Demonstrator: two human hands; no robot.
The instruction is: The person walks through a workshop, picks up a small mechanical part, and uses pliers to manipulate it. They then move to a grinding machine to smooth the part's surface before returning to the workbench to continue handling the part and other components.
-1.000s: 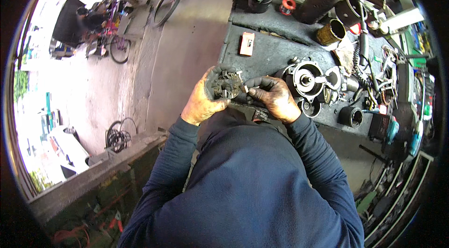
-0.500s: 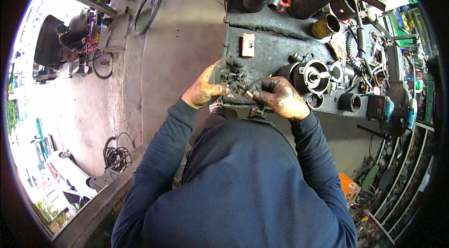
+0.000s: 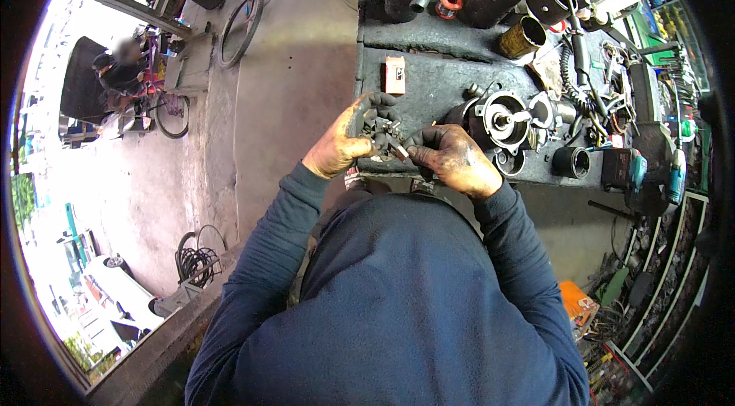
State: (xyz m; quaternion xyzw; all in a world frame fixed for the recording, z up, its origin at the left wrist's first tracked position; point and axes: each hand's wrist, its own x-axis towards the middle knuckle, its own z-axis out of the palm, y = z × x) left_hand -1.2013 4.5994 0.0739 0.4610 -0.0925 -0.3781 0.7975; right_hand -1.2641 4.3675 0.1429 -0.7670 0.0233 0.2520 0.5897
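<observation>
My left hand point(image 3: 337, 144) is closed on a dark metal assembly point(image 3: 381, 132) above the near edge of the black workbench point(image 3: 429, 69). My right hand point(image 3: 455, 159) pinches a small pale block point(image 3: 402, 152) against the assembly's right side, its fingertips partly hidden. Just right of the hands sits an opened round motor housing point(image 3: 498, 122) with a central shaft, among loose metal parts. A black ring point(image 3: 570, 162) lies farther right. Beyond my left hand is a small orange-and-white box point(image 3: 395, 75).
Metal cylinders point(image 3: 482, 4) and a rusty can point(image 3: 521, 38) stand at the back. A cordless drill point(image 3: 634, 168) is at the right. Across the floor at the left, a co-worker point(image 3: 115, 73) is beside a bicycle. A tire point(image 3: 237, 31) and coiled hose point(image 3: 197, 260) are on the left.
In the last half second my right hand has brought the pale block slightly left, closer against the assembly. The bench appears a little farther left as the head view shifts.
</observation>
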